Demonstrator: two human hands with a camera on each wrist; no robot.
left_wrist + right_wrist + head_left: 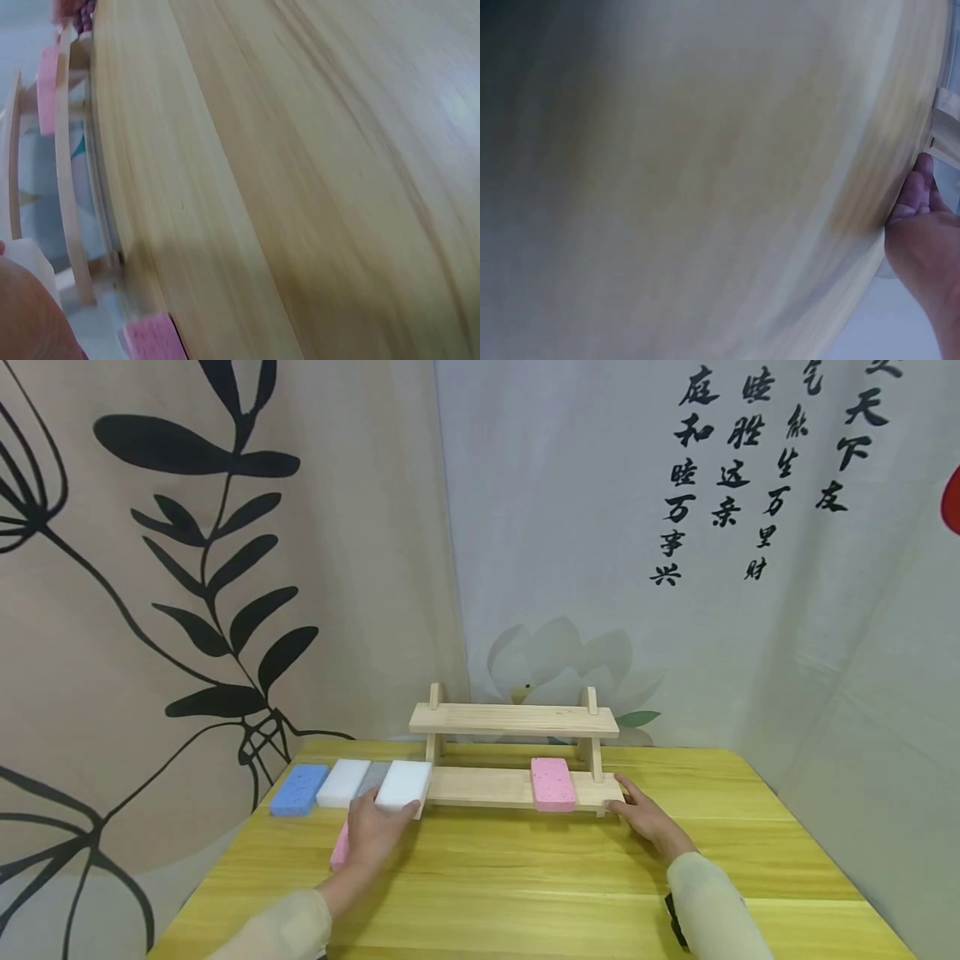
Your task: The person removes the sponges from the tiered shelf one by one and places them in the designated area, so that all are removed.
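My left hand (375,835) grips a white sponge (405,783) by its sides, at the left end of a two-tier wooden rack (480,787). In the left wrist view, that sponge (30,259) is partly hidden behind the hand. On the rack's lower shelf, toward the right, leans a pink sponge (553,785). My right hand (651,818) holds the right end of that shelf, thumb at the front and fingers at the side. Another pink sponge (340,849) lies on the table, partly covered by my left hand.
Left of the rack, a blue sponge (298,790), a white sponge (342,782) and a grey sponge (372,776) sit in a row on the wooden table (525,885). The rack's upper shelf (513,720) stands near the back edge, before a printed curtain (360,568).
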